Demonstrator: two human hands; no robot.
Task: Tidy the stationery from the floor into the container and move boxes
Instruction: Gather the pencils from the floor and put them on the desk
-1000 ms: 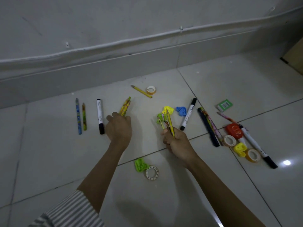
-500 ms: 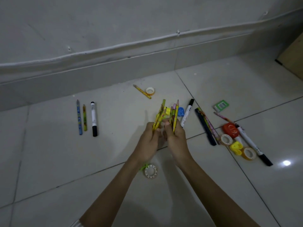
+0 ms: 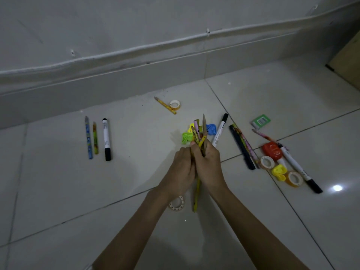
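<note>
Gripping pencils (image 3: 200, 131): left hand (image 3: 180, 172), right hand (image 3: 208, 164); glossy tiled floor (image 3: 58, 191); grey wall (image 3: 136, 26)

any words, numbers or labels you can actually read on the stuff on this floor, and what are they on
No text here can be read.
On the left white marker: dark print on the barrel, too blurred.
On the middle white marker: print along the barrel, too small.
On the green card: barcode-like stripes, no legible digits.
On the red dispenser: a pale mark on top, unreadable.
On the bundle of pencils: printed patterns, blurred.
</note>
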